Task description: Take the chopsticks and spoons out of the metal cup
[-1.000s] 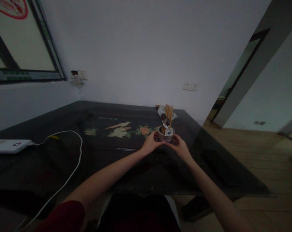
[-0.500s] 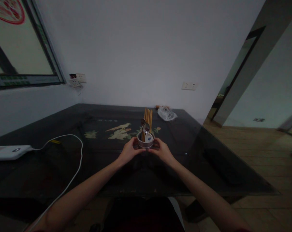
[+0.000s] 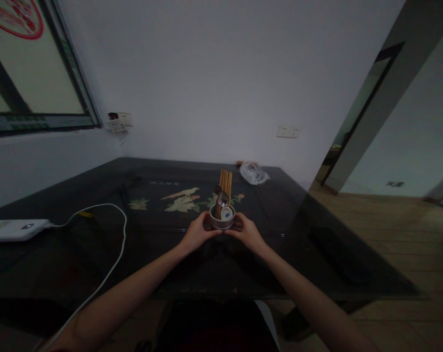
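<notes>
Change: since half a second ago, hands and holder have barely shifted; a second ago they were farther right, near the bag.
Holder: round grey metal utensil holder [image 3: 222, 220] with wooden chopsticks [image 3: 225, 182] and spoons, upright on the dark glass-topped table [image 3: 97, 195], near its middle.
Left hand [image 3: 197, 233]: fingers curled against the holder's left side.
Right hand [image 3: 247, 231]: fingers wrapped on its right side.
Behind: crumpled clear plastic bag [image 3: 254, 172] at the far edge.
Left: white device [image 3: 14, 229] with white cable [image 3: 111, 249].

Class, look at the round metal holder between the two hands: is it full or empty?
Not empty. The holder has wooden chopsticks and a spoon standing up in it.
</notes>
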`<action>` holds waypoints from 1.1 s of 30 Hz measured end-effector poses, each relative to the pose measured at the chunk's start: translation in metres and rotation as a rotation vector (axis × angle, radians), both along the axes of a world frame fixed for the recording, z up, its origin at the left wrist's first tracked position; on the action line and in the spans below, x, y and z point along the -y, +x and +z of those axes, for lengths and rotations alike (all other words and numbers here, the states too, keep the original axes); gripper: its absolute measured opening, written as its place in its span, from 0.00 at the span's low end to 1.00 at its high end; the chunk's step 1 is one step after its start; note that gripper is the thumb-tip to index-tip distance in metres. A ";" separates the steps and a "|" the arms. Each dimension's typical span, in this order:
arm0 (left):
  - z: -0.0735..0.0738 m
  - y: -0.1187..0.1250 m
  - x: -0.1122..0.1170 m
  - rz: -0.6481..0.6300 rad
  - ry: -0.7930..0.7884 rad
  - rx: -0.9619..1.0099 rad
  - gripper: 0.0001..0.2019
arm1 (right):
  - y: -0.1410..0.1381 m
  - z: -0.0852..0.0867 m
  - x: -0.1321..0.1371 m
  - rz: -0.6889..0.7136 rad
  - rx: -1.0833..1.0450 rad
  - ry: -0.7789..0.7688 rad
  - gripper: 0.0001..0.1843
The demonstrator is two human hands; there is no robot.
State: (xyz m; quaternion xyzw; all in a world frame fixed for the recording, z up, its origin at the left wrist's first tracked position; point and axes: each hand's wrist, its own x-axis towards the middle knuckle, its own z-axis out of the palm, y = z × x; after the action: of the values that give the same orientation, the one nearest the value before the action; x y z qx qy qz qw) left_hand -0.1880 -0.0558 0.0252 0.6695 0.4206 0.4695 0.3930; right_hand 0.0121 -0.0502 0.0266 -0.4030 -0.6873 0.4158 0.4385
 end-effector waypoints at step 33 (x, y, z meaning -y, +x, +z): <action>0.014 -0.005 -0.002 -0.092 0.092 0.049 0.34 | -0.015 0.104 0.007 -0.303 1.060 0.473 0.14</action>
State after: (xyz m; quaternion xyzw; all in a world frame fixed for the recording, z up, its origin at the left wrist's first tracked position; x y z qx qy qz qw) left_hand -0.1925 -0.0543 0.0387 0.6938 0.3577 0.4860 0.3930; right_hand -0.0026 -0.0570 0.1308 -0.5403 -0.8212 -0.0734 0.1680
